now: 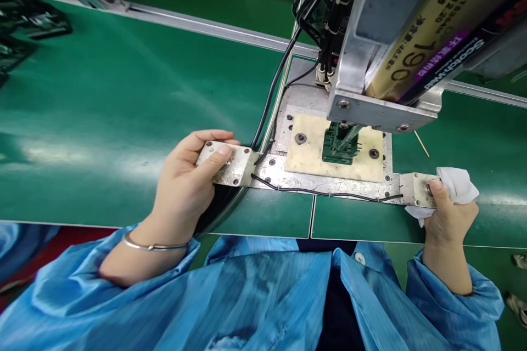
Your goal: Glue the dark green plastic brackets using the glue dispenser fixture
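Observation:
My left hand (183, 178) wraps around the left metal button box (241, 165), its thumb pressed on top where the button sits. At the other end of the metal base, my right hand (450, 216) grips the right button box (410, 189), thumb on its round button. A crumpled white tissue (457, 184) is held in that same hand, against the box. Between the boxes, a small green circuit board (340, 148) rests on a cream fixture plate (302, 159). A clear dispensing nozzle (348, 140) slants down to the board; whether it touches is unclear.
Above the fixture, a metal holder (382, 112) carries a gold and purple adhesive cartridge (420, 38). Black cables (274, 85) run up behind it. A thin wooden stick (421, 143) lies on the green table (123, 104). Dark circuit boards (33, 16) sit at far left.

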Demonstrator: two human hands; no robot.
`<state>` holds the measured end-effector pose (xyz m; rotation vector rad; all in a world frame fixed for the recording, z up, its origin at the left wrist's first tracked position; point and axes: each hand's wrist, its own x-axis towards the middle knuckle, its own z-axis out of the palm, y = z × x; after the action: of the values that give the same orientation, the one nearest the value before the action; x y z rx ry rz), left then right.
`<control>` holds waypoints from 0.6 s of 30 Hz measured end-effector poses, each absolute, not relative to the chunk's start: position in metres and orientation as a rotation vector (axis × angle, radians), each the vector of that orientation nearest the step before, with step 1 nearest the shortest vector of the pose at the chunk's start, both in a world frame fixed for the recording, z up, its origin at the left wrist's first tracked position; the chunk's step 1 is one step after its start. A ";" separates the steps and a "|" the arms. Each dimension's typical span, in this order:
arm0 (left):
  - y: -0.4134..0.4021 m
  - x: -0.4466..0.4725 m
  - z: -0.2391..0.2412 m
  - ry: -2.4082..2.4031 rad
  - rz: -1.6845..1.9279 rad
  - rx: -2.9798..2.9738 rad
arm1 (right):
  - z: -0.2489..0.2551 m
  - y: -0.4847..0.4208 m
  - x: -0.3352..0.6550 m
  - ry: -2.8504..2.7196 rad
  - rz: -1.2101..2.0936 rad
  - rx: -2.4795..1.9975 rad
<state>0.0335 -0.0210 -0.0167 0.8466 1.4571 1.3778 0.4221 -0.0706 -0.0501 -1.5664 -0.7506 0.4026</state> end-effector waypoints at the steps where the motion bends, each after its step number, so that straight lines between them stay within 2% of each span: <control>1: -0.021 0.034 -0.016 1.461 1.379 0.851 | -0.050 -0.071 0.422 -0.749 0.404 -1.564; 18: -0.021 0.032 -0.019 1.472 1.368 0.872 | -0.048 -0.069 0.420 -0.729 0.407 -1.578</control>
<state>0.0316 -0.0213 -0.0191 0.8722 1.4715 1.3685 0.4198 -0.0689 -0.0476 -1.5782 -0.7293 0.4075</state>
